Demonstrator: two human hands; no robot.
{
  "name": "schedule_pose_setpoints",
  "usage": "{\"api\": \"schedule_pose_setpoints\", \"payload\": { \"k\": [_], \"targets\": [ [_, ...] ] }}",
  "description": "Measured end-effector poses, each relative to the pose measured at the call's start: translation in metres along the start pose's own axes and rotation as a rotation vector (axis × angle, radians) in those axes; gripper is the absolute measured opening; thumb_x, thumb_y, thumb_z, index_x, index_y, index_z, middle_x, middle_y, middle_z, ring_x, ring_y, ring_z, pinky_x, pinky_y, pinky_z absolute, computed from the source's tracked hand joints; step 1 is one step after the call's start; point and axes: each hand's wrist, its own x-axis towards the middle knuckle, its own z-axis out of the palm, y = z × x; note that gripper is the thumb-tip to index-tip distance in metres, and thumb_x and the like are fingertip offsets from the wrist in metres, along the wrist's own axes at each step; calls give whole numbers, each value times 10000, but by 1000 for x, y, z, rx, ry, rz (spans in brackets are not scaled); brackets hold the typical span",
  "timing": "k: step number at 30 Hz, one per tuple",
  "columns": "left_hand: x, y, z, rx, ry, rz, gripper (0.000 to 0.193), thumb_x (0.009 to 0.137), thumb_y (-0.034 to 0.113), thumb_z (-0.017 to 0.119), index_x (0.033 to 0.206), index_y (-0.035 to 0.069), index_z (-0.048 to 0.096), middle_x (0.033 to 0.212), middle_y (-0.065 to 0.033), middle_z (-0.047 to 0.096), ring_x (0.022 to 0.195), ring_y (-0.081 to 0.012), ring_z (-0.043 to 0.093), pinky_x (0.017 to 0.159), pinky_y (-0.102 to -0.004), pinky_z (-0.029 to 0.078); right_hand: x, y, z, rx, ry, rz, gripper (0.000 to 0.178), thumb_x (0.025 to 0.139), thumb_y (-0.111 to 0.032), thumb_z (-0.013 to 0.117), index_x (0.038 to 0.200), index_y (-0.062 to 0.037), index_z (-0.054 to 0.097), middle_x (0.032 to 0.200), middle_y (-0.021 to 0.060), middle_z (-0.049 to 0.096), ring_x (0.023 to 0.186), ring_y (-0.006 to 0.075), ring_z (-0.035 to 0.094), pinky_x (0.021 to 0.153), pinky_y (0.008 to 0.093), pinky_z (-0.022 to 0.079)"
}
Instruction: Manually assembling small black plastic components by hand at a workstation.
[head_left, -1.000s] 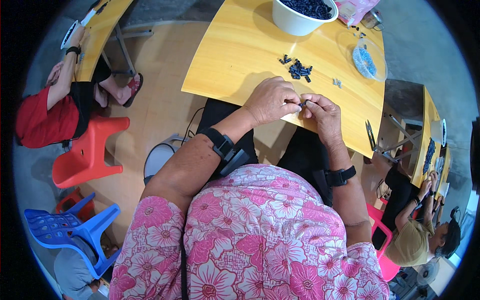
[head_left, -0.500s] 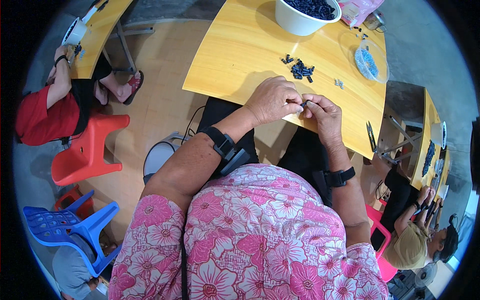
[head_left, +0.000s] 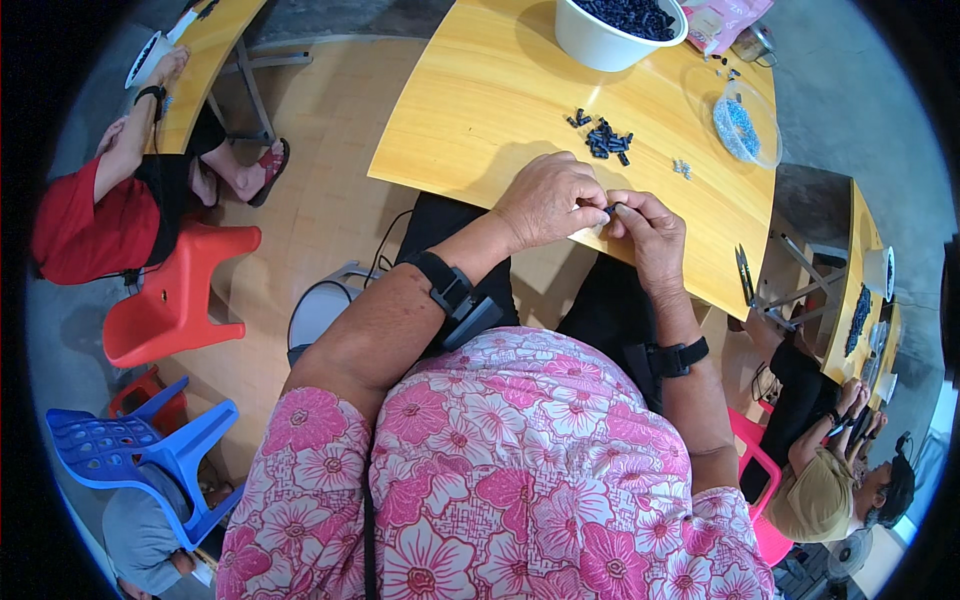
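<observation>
Over the table's near edge, my left hand (head_left: pixel 548 205) and my right hand (head_left: pixel 655 238) meet with their fingertips closed in a pinch. Between them is a small black tube-like piece (head_left: pixel 610 210), mostly covered by the fingers. Just beyond the hands lies a loose pile of short black pieces (head_left: pixel 606 141) of the same look. To its right sit several tiny clear pieces (head_left: pixel 682 168). A round clear plastic tub (head_left: pixel 770 158) farther right holds small blue pieces.
A white bowl (head_left: pixel 600 52) heaped with black pieces stands at the table's (head_left: pixel 460 120) far side, beside a pink bag (head_left: pixel 715 25) and a glass jar (head_left: pixel 752 45). Black thread snips (head_left: pixel 744 274) lie at the right edge. Other people work at tables left and right.
My hands keep nearly the same pinch and place. At the left table, the person in red has moved a hand up to the white bowl there.
</observation>
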Motion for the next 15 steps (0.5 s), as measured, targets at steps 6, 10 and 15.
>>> {"api": "schedule_pose_setpoints", "payload": {
  "k": [6,10,15],
  "targets": [
    [0,1,0,12,-1,-2,124,724,217,697,715,101,655,743,-68,593,801,-295,574,739,-422,457,-1,5,3,-75,50,-54,145,903,20,604,1012,58,691,823,28,614,690,93,572,678,237,494],
    [1,0,2,22,9,1,142,721,220,698,690,96,637,728,-72,584,792,-301,572,731,-428,455,-4,4,9,-210,96,-147,151,884,38,610,1000,42,706,830,43,619,690,97,579,668,229,488],
    [1,-1,4,41,21,2,136,720,213,693,687,92,641,727,-72,592,785,-305,571,731,-429,458,-4,1,10,-342,108,-254,182,862,57,615,1004,12,719,818,56,624,689,105,585,654,226,485]
  ]
}}
